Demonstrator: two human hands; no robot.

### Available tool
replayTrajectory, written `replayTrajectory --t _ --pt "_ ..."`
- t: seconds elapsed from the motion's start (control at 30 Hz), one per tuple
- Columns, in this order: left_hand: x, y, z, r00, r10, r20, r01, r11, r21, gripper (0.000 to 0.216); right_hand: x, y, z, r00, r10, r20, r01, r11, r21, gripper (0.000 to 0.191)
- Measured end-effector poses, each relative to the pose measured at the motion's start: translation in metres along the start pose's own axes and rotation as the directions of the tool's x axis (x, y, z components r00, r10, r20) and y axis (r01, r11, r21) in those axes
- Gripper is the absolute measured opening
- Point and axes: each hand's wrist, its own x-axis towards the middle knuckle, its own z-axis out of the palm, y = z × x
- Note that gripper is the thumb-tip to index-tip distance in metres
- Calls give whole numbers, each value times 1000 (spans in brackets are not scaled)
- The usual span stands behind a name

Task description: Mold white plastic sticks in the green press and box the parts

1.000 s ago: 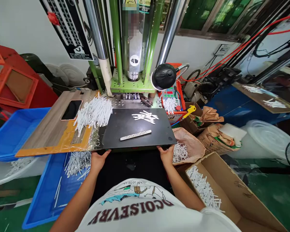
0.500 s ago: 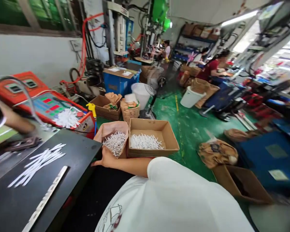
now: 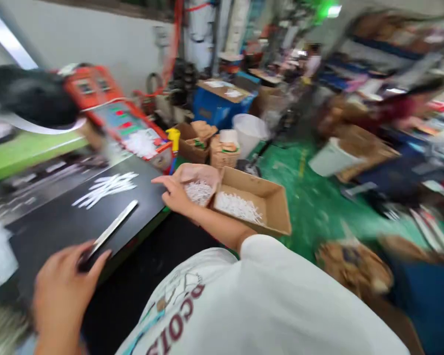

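My left hand (image 3: 64,288) is at the near end of a long white strip (image 3: 114,224) lying on the black tabletop (image 3: 148,185). Its thumb and fingers close round a dark part at that end. My right hand (image 3: 175,195) is over the table's right edge, index finger stretched out and thumb apart, with nothing visible in it. Just beyond that hand is a pinkish sack (image 3: 187,172) of small white sticks. Beside it, a cardboard box (image 3: 274,204) holds more white sticks. Several flat white sticks (image 3: 109,187) lie in a loose pile on the tabletop.
Behind the table stands an orange control box (image 3: 133,123) with white pieces on it and a yellow air gun (image 3: 173,139) beside it. A blue bin (image 3: 222,106), a white bucket (image 3: 249,130) and a fan stand farther back. Blurred co-workers sit at the right.
The view has swung left, and my left hand has come into view at the strip's near end. My right hand has risen from beside the sack to above the table edge, index finger extended.
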Motion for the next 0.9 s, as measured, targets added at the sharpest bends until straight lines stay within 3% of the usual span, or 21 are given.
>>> replayTrajectory --t 0.07,0.17,0.3,0.47,0.53,0.6,0.67,0.73,0.83,0.9 --pt "-6 -8 16 976 -108 -188 128 986 103 31 11 -6 19 995 -57 77 57 998 4 69" --pt "5 -28 27 969 -123 -214 154 979 133 29 38 -3 42 980 -157 125 161 987 -22 64" --pt "10 -40 27 957 -123 -263 162 978 131 22 82 1 67 952 -256 166 275 956 -104 56" --pt "-6 -38 26 964 -142 -225 153 988 31 31 121 2 97 871 -307 384 407 889 -212 59" --pt "-20 -44 18 947 -139 -288 137 990 -30 36 128 3 102 845 -300 442 441 859 -261 54" --pt "-39 -54 4 896 -174 -409 165 985 -58 35 130 -3 104 847 -301 437 456 835 -309 50" --pt "-56 -67 -12 812 -258 -523 267 962 -60 33 127 -19 109 846 -350 403 483 823 -298 51" --pt "-64 -81 -26 744 -343 -574 376 924 -66 33 121 -47 126 806 -418 419 529 826 -193 49" --pt "-56 -94 -35 724 -394 -566 438 897 -64 30 106 -106 173 722 -419 551 508 862 -9 32" --pt "-42 -95 -34 727 -392 -564 448 893 -44 23 96 -144 208 725 -322 609 421 907 -21 21"
